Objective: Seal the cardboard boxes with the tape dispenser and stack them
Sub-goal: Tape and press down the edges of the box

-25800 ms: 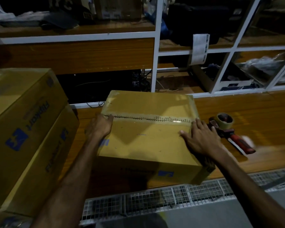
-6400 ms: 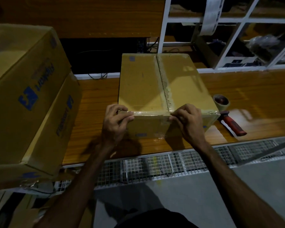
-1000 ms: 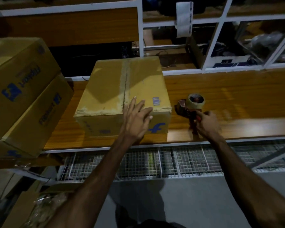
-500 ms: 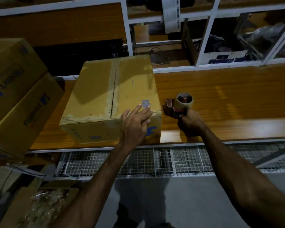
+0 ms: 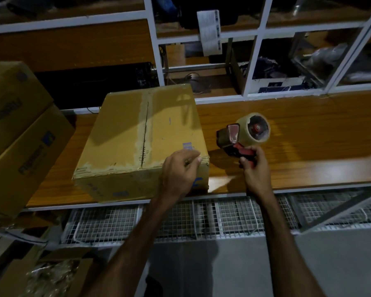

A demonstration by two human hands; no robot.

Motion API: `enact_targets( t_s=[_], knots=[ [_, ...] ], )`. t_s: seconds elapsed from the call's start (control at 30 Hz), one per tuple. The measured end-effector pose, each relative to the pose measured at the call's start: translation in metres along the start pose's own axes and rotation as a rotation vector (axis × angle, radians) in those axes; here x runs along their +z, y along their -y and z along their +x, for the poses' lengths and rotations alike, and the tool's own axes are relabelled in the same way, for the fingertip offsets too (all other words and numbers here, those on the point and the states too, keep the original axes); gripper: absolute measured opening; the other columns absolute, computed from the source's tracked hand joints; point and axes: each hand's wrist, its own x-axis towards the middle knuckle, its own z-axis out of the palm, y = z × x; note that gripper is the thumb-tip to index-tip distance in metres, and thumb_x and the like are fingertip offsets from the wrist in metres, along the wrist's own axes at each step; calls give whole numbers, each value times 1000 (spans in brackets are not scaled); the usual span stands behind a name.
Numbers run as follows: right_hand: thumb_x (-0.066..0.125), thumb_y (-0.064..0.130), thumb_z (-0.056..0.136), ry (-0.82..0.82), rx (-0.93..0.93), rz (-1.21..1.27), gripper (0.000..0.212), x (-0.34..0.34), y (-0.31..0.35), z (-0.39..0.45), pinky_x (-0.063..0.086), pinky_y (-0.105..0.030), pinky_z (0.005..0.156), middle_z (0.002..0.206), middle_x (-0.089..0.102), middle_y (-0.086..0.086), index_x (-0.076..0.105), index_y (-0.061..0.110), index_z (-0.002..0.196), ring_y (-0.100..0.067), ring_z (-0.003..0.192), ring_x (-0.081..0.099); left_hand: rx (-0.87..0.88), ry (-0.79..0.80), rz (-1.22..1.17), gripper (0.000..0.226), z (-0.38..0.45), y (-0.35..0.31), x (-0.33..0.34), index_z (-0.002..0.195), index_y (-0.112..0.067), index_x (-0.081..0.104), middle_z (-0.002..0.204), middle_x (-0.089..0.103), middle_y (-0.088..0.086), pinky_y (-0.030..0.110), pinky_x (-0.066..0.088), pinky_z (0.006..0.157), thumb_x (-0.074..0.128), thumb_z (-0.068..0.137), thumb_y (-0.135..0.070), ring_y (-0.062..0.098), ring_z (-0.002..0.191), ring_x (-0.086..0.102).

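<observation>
A closed cardboard box (image 5: pixel 120 133) lies on the wooden bench (image 5: pixel 308 136), its top centre seam running away from me with worn old tape along it. My left hand (image 5: pixel 177 174) sits at the box's near right corner with the fingers curled in, holding nothing. To the right of the box, my right hand (image 5: pixel 256 170) grips the red handle of the tape dispenser (image 5: pixel 248 131) and holds it raised off the bench, with the tape roll on top and its mouth towards the box. Two more printed boxes (image 5: pixel 15 129) are stacked at the left.
White-framed shelving (image 5: pixel 253 61) with bags and a hanging paper label rises behind the bench. A wire mesh rack (image 5: pixel 223 215) runs under the bench's front edge. An open carton with wrapped goods (image 5: pixel 41 275) stands on the floor at lower left.
My right hand has lifted the tape dispenser off the bench and tilted it upright. My left hand's fingers, straight on the box corner before, have curled in.
</observation>
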Motion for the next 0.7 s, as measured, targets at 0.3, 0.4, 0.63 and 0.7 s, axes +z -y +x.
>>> enact_targets(
  t_s=[0.3,0.4,0.63,0.7],
  knots=[
    [59,9,105,-52,-216,4,29,20,79,-39,58,-49,88,114,66,25,54,27,127,-10,100,66,-462,-26,-653,60,31,-48,-16,71,-3,72,66,72,12,31,54,59,69,95,-57,23,59,68],
    [59,6,104,-74,-245,-6,30,32,92,-47,57,-47,89,113,65,25,54,28,125,-8,104,64,-519,80,-838,59,33,-47,-29,72,-3,70,68,70,15,33,52,62,69,90,-60,23,61,67],
    [59,4,103,-130,-269,13,30,62,116,-61,56,-44,95,118,66,18,55,27,123,-13,112,65,-582,274,-1250,34,17,-18,-70,90,-4,71,92,70,15,34,53,71,70,91,-38,22,76,66],
    [58,3,103,-140,-284,4,32,71,125,-66,54,-32,92,114,64,29,54,29,122,-5,109,63,-596,327,-1320,30,13,-8,-84,98,-2,72,102,72,16,34,56,73,70,91,-32,22,81,68]
  ],
)
